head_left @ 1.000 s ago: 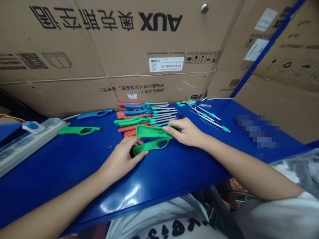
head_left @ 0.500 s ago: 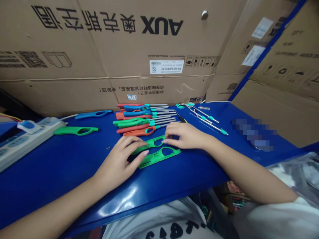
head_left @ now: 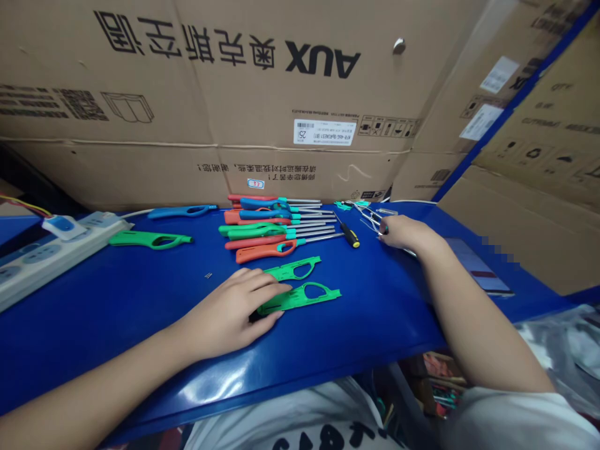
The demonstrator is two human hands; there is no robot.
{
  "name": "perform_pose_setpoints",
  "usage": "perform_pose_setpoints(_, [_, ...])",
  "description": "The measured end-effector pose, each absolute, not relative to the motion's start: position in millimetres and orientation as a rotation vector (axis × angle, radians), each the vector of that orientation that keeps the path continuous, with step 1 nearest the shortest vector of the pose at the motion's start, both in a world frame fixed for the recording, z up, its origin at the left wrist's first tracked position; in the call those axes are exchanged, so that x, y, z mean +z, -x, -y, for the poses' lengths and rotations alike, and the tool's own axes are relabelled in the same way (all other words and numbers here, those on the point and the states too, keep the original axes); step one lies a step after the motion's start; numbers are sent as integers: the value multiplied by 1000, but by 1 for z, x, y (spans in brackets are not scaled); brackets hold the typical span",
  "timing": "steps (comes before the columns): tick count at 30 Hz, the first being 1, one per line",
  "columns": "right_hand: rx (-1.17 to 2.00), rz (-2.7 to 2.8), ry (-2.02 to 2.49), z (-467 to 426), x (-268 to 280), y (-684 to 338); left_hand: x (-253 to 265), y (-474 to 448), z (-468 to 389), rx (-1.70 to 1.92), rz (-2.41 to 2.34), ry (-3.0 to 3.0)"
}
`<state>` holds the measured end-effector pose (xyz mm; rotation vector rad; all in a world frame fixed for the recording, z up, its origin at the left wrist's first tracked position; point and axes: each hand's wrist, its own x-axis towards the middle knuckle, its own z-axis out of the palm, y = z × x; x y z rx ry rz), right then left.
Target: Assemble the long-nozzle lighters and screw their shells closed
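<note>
Head view: the near green half-shell (head_left: 297,299) is being grasped at its left end by the left hand (head_left: 234,309), with the thumb set along the near edge and the fingers curled over the top, while the piece is lying on the blue tabletop (head_left: 365,325). Just beyond it, the far green half-shell (head_left: 284,272) is being partly covered by the same hand. The right hand (head_left: 410,234) is being held at the thin metal rods (head_left: 371,215) farther to the right; as its fingertips are being partly hidden, it cannot be told whether its grip is clenched on one or released. Between the hands and farther back, a black-and-yellow screwdriver (head_left: 350,235) is lying beside a row of coloured long-nosed lighters (head_left: 257,252). To the left, a blue handle (head_left: 173,213) and a green handle (head_left: 138,239) are lying near a white power strip (head_left: 51,253). Tiny metal pins (head_left: 208,275) are lying beyond the left hand, and the back is being closed off by printed cardboard (head_left: 210,125).
</note>
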<state>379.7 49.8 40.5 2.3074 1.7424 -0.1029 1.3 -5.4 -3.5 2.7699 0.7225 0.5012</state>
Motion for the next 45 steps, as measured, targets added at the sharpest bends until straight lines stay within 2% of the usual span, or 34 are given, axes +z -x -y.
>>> perform_pose_setpoints(4, [-116,-1756,-2354,-49,41,-373,-1,1,2,515,-734,-2768])
perform_pose_setpoints(8, [4,-1846,-2490,-52,42,-373,0,0,2,532,-739,-2749])
perform_pose_setpoints(11, [24,-2196,-2581,-52,40,-372,-2,-1,1,556,-754,-2716])
perform_pose_setpoints(14, [-171,-2769,-2486,-47,38,-359,-2,1,-1,552,-748,-2693])
perform_pose_setpoints(18, [-657,-3160,-1985,-29,34,-326,3,6,-6,476,-750,-2702])
perform_pose_setpoints(25, [-1002,-3278,-1409,1,21,-279,11,10,-9,481,-767,-2765])
perform_pose_setpoints(30, [-1212,-3203,-1436,2,13,-278,1,3,-7,895,-855,-2583])
perform_pose_setpoints(33, [-1287,-3159,-1480,0,13,-281,-3,-1,-4,1020,-987,-2423])
perform_pose_setpoints(37, [-1388,-3118,-1491,0,15,-284,-6,-2,0,1027,-1027,-2315])
perform_pose_setpoints(45, [-1388,-3122,-1429,0,10,-284,-11,-3,1,849,-990,-2526])
